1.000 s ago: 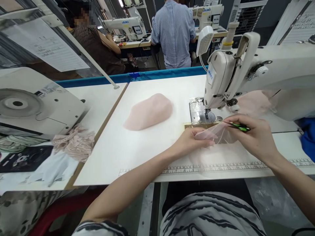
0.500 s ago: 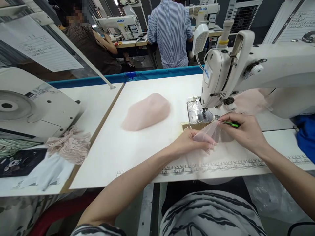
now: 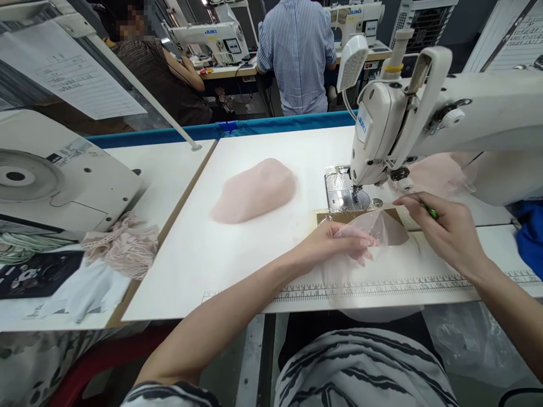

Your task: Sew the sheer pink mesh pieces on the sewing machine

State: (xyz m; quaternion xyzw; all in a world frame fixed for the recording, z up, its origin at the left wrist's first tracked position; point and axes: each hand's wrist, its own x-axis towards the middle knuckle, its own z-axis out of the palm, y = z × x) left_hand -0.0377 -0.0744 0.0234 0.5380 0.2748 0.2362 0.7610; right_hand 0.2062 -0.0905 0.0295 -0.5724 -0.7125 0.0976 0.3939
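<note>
My left hand (image 3: 337,243) is closed on a piece of sheer pale pink fabric (image 3: 377,227), in front of the sewing machine's needle plate (image 3: 337,192). The fabric's free part spreads to the right and hangs over the table's front edge. My right hand (image 3: 445,226) is apart from the fabric, to its right, closed around small green-handled thread snips (image 3: 430,212). Most of the snips is hidden by the fingers. Thumb and forefinger are pinched together; whether a thread is between them I cannot tell. The sewing machine's head (image 3: 377,130) stands just beyond both hands.
Another pale pink fabric piece (image 3: 257,191) lies flat on the white table, left of the machine. More pink fabric (image 3: 439,172) is under the machine arm. A printed ruler (image 3: 314,295) runs along the front edge. Blue cloth (image 3: 530,237) lies at right. Two people sit beyond.
My right hand has drawn away from the fabric to the right, the snips now tucked into the palm. The fabric's right part has dropped lower. My left hand keeps its hold.
</note>
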